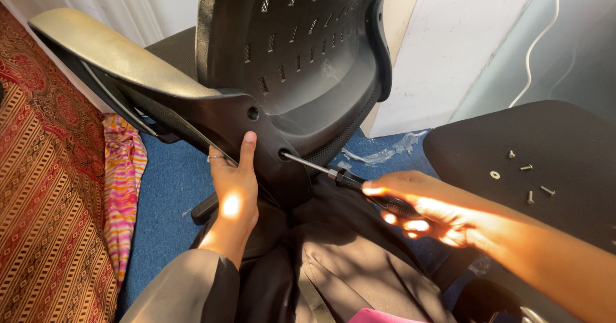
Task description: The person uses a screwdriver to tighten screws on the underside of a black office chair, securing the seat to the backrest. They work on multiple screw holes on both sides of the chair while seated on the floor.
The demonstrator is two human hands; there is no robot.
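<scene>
A black office chair back (301,60) with slotted plastic shell lies tilted in front of me, its grey armrest (109,57) at the left. My left hand (234,188) presses flat against the lower bracket, thumb up beside a screw hole (253,113). My right hand (417,211) grips the black handle of a screwdriver (333,174), whose metal shaft runs into a second hole (283,154) in the bracket.
Several loose screws and a washer (495,175) lie on a black seat cushion (545,162) at the right. Patterned red and pink fabric (122,188) covers the left, on blue carpet (170,188). Clear plastic wrap (385,153) lies by the white wall.
</scene>
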